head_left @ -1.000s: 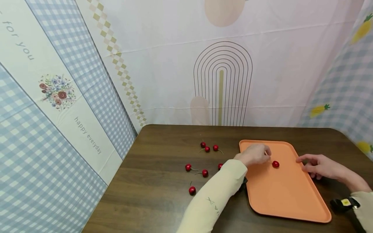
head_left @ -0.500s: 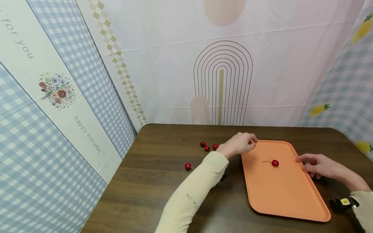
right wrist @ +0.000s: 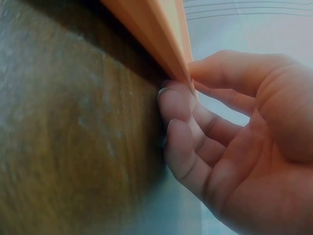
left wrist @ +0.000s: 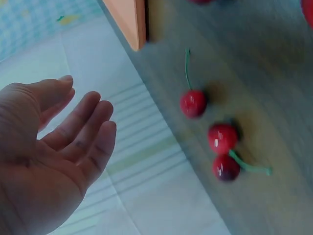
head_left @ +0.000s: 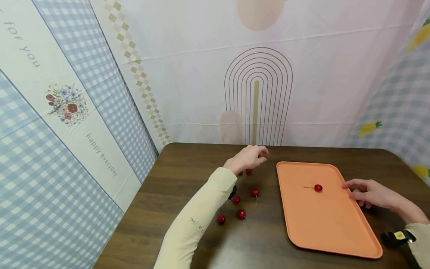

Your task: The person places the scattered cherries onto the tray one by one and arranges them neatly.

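Observation:
My left hand [head_left: 249, 157] hovers over the back of the table with relaxed fingers and holds nothing. Beneath and beside it lie red cherries with thin stems, one [head_left: 249, 171] partly covered by the hand. The left wrist view shows a lone cherry [left wrist: 193, 103] and two touching ones, an upper cherry [left wrist: 222, 137] and a lower cherry [left wrist: 226, 168]. At the right, my right hand [head_left: 376, 194] holds the side rim of an orange tray [head_left: 329, 224] between thumb and finger; the right wrist view shows the thumb [right wrist: 225, 71] against that rim. One cherry [head_left: 318, 188] lies on the tray.
Several more cherries lie on the dark wooden table [head_left: 161, 220] left of the tray, among them one cherry [head_left: 255, 192] and another cherry [head_left: 242, 214] nearer the front. My left sleeve [head_left: 198, 216] hides part of the table. Patterned cloth [head_left: 188, 89] hangs behind.
My left hand has moved left from above the tray, leaving a cherry with its stem lying there, and is now over the cherries at the back. The right hand has stayed at the rim.

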Demonstrator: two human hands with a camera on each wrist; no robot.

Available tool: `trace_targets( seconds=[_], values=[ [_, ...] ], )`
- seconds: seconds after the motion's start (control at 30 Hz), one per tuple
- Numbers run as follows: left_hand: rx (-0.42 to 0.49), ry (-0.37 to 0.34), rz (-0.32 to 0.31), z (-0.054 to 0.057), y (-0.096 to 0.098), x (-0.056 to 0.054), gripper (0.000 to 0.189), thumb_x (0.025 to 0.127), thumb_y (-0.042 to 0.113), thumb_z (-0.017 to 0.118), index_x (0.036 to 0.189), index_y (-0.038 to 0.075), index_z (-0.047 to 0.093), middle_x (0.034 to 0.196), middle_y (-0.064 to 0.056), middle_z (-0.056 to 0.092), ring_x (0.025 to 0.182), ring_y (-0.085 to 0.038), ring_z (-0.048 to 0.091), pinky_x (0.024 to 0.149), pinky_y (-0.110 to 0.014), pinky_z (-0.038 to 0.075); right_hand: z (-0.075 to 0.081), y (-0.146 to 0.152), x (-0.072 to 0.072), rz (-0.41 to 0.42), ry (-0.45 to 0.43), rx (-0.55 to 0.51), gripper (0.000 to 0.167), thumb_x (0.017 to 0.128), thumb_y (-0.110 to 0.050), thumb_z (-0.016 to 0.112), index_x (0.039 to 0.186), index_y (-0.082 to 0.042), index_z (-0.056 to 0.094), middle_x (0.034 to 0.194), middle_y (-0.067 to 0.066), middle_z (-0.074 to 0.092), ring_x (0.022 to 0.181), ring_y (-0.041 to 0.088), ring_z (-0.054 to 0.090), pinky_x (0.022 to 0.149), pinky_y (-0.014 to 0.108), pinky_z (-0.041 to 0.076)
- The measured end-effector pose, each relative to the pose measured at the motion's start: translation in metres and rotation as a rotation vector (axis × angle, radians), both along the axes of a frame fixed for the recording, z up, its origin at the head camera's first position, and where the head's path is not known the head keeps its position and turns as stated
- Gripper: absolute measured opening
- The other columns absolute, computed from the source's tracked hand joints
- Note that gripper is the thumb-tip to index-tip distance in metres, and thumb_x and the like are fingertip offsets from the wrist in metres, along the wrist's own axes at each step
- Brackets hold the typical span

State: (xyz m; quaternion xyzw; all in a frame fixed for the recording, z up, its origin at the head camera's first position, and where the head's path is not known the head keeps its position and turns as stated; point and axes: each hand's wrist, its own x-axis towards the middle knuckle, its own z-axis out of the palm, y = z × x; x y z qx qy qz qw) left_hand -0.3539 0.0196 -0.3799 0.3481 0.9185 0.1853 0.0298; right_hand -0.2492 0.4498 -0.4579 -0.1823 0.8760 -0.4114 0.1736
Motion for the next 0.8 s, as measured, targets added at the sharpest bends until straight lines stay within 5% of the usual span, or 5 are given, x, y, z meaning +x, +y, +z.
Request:
trace_targets(
  seconds=[0.33,0.57,0.8],
  values=[
    [-0.07,-0.006,0.17,-0.015,-0.039,-0.021,0.03,0.098,0.013,0.053,0.127,0.016,0.06,0.113,-0.002,0.066,0.091,-0.014,0.06,0.081,-0.028,0.049,0.001,0.0,0.002,-0.017,-0.02,0.029,0.034,0.101,-0.014,0.053,0.128,0.006,0.051,0.076,-0.001,0.059,0.062,0.018,0.057,0.052,0.029,0.049],
    [-0.163,-0.009,0.224,-0.034,-0.058,-0.034,0.04,0.092,0.003,0.052,0.129,0.016,0.061,0.131,-0.003,0.063,0.113,-0.015,0.059,0.095,-0.031,0.048,0.001,0.001,0.002,-0.012,-0.02,0.013,0.027,0.101,-0.012,0.051,0.125,-0.018,0.06,0.078,-0.001,0.06,0.063,0.019,0.058,0.053,0.03,0.05],
    [-0.235,-0.115,0.309,-0.042,-0.067,-0.033,0.049,0.092,0.002,0.05,0.137,0.021,0.057,0.143,-0.004,0.054,0.133,-0.019,0.049,0.103,-0.034,0.044,0.001,0.002,0.001,-0.011,-0.028,0.016,0.028,0.101,-0.012,0.05,0.128,-0.008,0.057,0.078,0.0,0.06,0.063,0.02,0.058,0.053,0.03,0.049]
  ],
)
